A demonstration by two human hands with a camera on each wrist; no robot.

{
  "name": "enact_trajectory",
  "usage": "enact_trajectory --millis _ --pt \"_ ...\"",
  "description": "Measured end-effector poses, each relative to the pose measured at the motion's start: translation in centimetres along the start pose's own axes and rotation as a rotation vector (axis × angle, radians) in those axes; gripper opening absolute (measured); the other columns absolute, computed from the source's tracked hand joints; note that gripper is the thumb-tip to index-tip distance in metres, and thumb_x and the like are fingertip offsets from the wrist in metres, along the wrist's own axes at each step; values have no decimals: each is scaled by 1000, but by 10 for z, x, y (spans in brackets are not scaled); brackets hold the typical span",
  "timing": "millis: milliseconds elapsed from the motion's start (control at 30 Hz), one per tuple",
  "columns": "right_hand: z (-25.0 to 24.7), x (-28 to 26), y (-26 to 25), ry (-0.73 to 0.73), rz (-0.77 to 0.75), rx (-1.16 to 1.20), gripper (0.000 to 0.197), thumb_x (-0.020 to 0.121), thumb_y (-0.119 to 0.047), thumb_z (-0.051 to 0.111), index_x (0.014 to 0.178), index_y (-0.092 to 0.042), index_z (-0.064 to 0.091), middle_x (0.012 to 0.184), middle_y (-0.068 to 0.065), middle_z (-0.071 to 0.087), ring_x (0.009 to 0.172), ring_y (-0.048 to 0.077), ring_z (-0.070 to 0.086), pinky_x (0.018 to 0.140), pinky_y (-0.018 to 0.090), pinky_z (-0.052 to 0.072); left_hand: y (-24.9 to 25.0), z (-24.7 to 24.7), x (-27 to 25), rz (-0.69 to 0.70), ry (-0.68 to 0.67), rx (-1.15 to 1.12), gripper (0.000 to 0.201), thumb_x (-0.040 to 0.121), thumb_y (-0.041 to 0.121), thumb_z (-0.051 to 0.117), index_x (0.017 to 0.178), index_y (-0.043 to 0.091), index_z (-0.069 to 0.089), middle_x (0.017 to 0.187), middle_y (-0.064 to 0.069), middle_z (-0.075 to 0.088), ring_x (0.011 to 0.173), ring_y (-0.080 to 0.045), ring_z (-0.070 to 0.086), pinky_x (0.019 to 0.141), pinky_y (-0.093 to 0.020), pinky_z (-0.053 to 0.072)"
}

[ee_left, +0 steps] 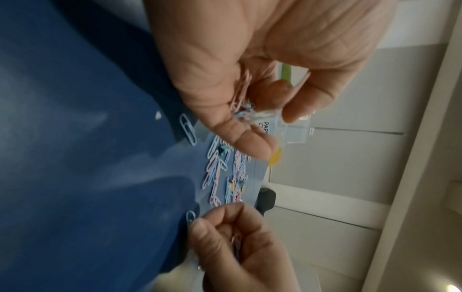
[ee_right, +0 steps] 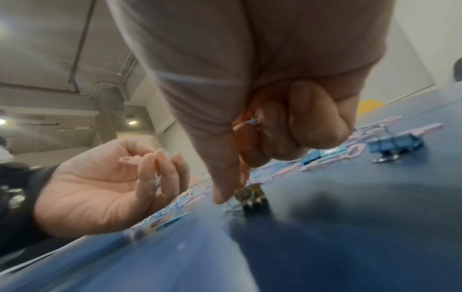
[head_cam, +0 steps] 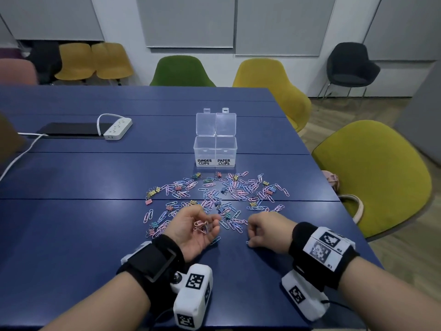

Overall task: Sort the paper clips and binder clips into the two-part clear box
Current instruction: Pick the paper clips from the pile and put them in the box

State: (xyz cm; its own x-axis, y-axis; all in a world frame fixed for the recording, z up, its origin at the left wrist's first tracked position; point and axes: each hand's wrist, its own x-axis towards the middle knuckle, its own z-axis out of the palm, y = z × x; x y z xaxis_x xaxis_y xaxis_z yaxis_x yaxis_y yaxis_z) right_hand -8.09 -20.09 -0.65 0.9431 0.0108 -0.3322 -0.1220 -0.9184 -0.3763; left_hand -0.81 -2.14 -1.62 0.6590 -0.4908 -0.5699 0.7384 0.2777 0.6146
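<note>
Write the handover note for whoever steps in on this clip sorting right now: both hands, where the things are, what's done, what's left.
Left hand: palm up near the table's front, cupping a small bunch of mostly pink paper clips.
Right hand: curled low over the table, gripping a few paper clips.
Clear box: beyond the pile, both lids up; left part labelled BINDER CLIPS, right part PAPER CLIPS. Both parts look empty.
Pile: paper clips and binder clips mixed, spread between box and hands.
Done: gathering only; nothing visibly sorted.
Left: drop the held clips into the PAPER CLIPS part, then sort the whole pile.
</note>
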Motion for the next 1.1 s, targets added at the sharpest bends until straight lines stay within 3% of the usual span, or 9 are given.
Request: enact_trajectory --millis 100,200,333,467,567,767,967,1033,1100 --pt "-4 1 10 64 40 59 30 79 -26 70 64 -26 44 66 -13 49 68 12 49 59 19 38 -7 11 2 15 70 37 25 77 -9 34 62 0 51 65 -9 55 48 -12 47 37 -15 46" --pt "-9 -3 19 81 44 69 30 78 -24 70 63 -30 45 67 -14 47 63 3 45 57 13 34 -10 19 2 -71 12 101 12 65 0 44 62 11 42 60 -3 47 39 -9 35 33 -12 25" --pt "-11 -9 22 82 -6 9 24 80 -22 68 68 -30 49 67 -16 43 61 -5 40 53 7 27 -18 29 8 -107 -38 392 30 85 15 58 62 19 40 49 5 35 31 -5 21 34 -12 10" --pt "-8 -9 20 100 -27 -3 17 79 -20 67 72 -29 54 66 -17 45 65 4 45 54 9 30 -27 43 10 216 -112 1274 25 81 22 71 65 21 52 53 6 42 37 -2 35 38 -15 26" --pt "-8 -8 19 98 -8 -1 15 78 -17 66 74 -26 55 65 -15 48 73 12 50 58 17 36 -31 53 7 342 -126 1717 14 75 26 74 79 23 61 72 5 55 65 -11 52 59 -19 38" --pt "-7 -10 25 51 59 -81 31 79 -16 64 57 -26 45 64 -11 51 74 14 52 61 20 39 -40 66 12 400 -179 1892 10 79 22 69 78 22 59 90 -4 65 93 -24 62 79 -26 47" --pt "-7 -20 34 58 118 -92 27 78 -16 62 57 -25 47 67 -9 53 76 17 55 67 24 45 -29 57 19 345 -196 1971 24 85 24 62 63 18 55 71 -3 58 72 -20 54 73 -26 48" --pt "-9 -23 35 86 115 -65 25 78 -17 61 59 -25 48 68 -10 52 76 15 54 64 21 41 -20 50 18 322 -165 1834 26 85 25 63 61 19 54 64 1 56 63 -15 53 65 -21 46" --pt "-10 -24 34 129 107 -23 25 80 -18 61 61 -27 48 69 -11 51 76 13 52 64 20 38 -11 44 13 241 -145 1502 24 85 23 66 64 19 55 53 3 47 45 -10 42 46 -15 37"
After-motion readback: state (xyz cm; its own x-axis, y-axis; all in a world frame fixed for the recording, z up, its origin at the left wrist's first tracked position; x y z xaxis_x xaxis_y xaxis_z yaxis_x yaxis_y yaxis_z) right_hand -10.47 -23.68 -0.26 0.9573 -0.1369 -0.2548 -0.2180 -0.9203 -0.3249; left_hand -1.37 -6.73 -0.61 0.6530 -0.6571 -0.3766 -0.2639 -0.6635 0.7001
